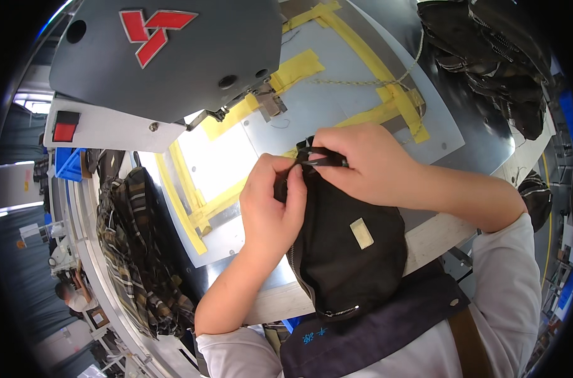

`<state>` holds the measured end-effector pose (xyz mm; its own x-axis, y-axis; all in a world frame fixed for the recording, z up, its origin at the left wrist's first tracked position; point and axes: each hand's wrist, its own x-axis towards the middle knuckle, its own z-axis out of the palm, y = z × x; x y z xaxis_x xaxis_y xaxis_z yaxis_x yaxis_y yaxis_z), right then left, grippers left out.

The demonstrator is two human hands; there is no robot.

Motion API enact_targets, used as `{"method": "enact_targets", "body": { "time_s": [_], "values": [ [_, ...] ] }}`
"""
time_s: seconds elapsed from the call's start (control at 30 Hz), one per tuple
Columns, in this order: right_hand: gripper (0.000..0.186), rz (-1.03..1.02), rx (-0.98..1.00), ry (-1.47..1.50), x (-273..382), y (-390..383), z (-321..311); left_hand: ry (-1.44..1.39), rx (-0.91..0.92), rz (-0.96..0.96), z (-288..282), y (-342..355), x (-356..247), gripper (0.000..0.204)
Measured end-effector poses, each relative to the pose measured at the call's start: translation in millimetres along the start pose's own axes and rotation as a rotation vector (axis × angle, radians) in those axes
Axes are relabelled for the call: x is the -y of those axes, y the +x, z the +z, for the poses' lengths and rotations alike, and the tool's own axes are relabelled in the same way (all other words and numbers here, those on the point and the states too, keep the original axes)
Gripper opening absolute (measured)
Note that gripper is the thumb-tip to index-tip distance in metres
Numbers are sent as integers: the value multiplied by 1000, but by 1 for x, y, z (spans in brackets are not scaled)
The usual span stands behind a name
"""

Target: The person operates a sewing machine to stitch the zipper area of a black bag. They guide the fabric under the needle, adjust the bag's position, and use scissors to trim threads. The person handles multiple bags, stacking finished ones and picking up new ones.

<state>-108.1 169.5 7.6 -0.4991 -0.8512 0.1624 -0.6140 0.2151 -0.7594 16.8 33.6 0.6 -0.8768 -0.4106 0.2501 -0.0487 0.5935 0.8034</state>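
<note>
A black fabric bag [327,233] with a pale rectangular label [362,234] and a zipper [341,312] at its lower end hangs from the table edge toward my lap. At the bag's upper end my left hand [271,205] is closed, its thumb and forefinger pinching a narrow black strap [324,152]. My right hand [365,165] is closed on the same strap from the right, where it bends in a small loop. The fingertips of both hands are close together, and the strap's ends are partly hidden by them.
A dark grey sewing machine head [167,60] with a red switch [66,126] stands over a white plate [236,189] edged with yellow tape [356,120]. A braided cord [362,82] crosses it. Plaid fabric [135,246] lies left; black zippered bags [488,50] are piled far right.
</note>
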Motion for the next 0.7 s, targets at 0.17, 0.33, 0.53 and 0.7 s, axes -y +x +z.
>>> {"method": "enact_targets", "body": {
  "time_s": [0.17,0.33,0.53,0.7],
  "values": [
    [26,155,52,409,-2,6,-2,-37,99,34,-2,5,3,7],
    [23,531,91,1196,-4,13,-21,-156,183,-87,-6,5,2,6],
    [22,189,-167,203,-24,13,-45,-279,212,-149,-6,7,12,8],
    [21,-82,-313,-478,-48,10,-49,-375,221,-193,-4,8,12,10]
  ]
}}
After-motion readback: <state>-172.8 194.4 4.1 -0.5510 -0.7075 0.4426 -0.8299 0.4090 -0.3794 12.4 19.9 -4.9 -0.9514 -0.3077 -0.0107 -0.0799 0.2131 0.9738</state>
